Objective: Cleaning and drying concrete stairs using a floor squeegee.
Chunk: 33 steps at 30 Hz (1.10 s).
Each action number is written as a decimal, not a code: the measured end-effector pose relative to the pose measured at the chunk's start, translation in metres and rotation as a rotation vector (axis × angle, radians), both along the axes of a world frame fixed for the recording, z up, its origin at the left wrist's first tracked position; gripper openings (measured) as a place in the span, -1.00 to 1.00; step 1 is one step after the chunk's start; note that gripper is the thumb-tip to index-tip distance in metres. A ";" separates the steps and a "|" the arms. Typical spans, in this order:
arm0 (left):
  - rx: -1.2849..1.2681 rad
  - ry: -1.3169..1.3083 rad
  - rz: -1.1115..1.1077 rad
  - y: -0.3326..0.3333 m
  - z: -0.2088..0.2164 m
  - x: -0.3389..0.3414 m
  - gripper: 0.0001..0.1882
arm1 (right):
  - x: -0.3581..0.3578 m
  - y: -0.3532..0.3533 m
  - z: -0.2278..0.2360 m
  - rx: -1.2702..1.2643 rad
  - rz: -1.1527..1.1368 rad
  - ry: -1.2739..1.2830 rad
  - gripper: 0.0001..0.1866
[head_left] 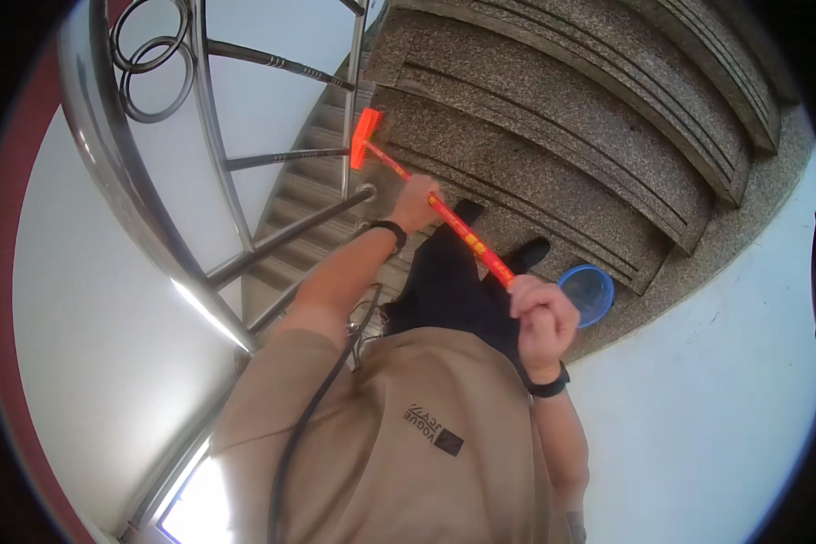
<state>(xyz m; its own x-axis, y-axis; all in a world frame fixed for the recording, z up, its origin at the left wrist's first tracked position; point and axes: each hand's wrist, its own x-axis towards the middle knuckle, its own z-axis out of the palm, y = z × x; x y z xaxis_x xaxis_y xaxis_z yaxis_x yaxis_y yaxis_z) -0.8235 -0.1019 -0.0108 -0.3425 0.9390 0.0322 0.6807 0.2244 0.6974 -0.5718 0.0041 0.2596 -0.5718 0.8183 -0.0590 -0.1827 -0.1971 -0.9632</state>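
A long-handled scrub brush [472,241] with a red and yellow handle slants across in front of me. Its orange head [364,138], with dark bristles on one side, is at the far left, beside the railing and over the stair. My left hand [416,205] is wrapped round the handle partway down, nearer the head. Around the handle's near end, my right hand [544,319] is closed. Whether the bristles touch the step cannot be told from here.
Speckled stone steps [535,168] with dark grooves curve upward at the far right. A metal railing [118,181] runs along the left. Near my right foot stands a blue-rimmed translucent bucket [587,295], close to the white wall [698,390]. A dark cable [310,412] hangs down my left side.
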 end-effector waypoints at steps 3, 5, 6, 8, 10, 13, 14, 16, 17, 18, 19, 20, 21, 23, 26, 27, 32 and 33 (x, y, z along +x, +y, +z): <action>0.082 -0.075 -0.094 0.024 0.007 0.051 -0.74 | 0.033 0.013 0.024 -0.016 -0.158 -0.027 -0.86; 0.079 -0.203 -0.158 0.042 0.022 0.096 -0.76 | 0.066 0.020 0.057 0.033 -0.234 -0.194 -0.83; 0.101 -0.302 -0.202 0.053 0.032 0.118 -0.79 | 0.079 0.025 0.070 0.054 -0.252 -0.124 -0.82; 0.065 -0.389 -0.210 0.072 0.051 0.159 -0.78 | 0.103 0.033 0.096 0.087 -0.313 -0.161 -0.84; 0.037 -0.392 -0.211 0.082 0.064 0.178 -0.78 | 0.118 0.045 0.109 0.074 -0.318 -0.114 -0.87; 0.033 -0.352 -0.185 0.078 0.065 0.174 -0.78 | 0.118 0.039 0.104 0.124 -0.238 -0.071 -0.88; 0.042 -0.307 -0.172 0.071 0.061 0.164 -0.78 | 0.113 0.032 0.096 0.132 -0.226 -0.090 -0.89; 0.079 -0.307 -0.184 0.052 0.047 0.137 -0.79 | 0.102 0.016 0.077 0.055 -0.216 -0.065 -0.89; 0.031 -0.256 -0.157 0.044 0.040 0.123 -0.80 | 0.097 0.009 0.065 0.027 -0.222 -0.061 -0.88; -0.006 -0.209 -0.138 0.038 0.034 0.114 -0.80 | 0.093 0.003 0.056 -0.007 -0.229 -0.052 -0.88; -0.010 -0.211 -0.148 0.034 0.030 0.107 -0.80 | 0.090 -0.002 0.048 -0.010 -0.240 -0.054 -0.88; -0.048 -0.170 -0.164 0.032 0.027 0.101 -0.81 | 0.089 -0.005 0.041 -0.024 -0.243 -0.032 -0.88; -0.105 -0.133 -0.185 0.031 0.025 0.103 -0.81 | 0.092 -0.006 0.038 -0.030 -0.246 0.003 -0.88; -0.071 -0.159 -0.215 0.037 0.027 0.123 -0.81 | 0.110 -0.002 0.044 -0.064 -0.279 0.001 -0.88; -0.005 -0.224 -0.255 0.064 0.033 0.181 -0.79 | 0.151 0.012 0.068 -0.037 -0.337 -0.030 -0.86; 0.011 -0.268 -0.273 0.072 0.038 0.207 -0.79 | 0.166 0.017 0.080 0.000 -0.362 -0.081 -0.87; 0.065 -0.420 -0.301 0.112 0.069 0.303 -0.74 | 0.231 0.045 0.120 0.068 -0.404 -0.134 -0.87; 0.016 -0.401 -0.314 0.116 0.071 0.311 -0.75 | 0.240 0.051 0.121 0.069 -0.404 -0.114 -0.86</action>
<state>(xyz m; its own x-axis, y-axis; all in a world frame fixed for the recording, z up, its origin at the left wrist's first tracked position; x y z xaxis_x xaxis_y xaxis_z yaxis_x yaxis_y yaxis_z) -0.5130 0.0142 0.0605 -0.0322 0.9991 -0.0288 0.3914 0.0391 0.9194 -0.3322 0.0554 0.3801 -0.1974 0.9795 -0.0404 -0.1239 -0.0658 -0.9901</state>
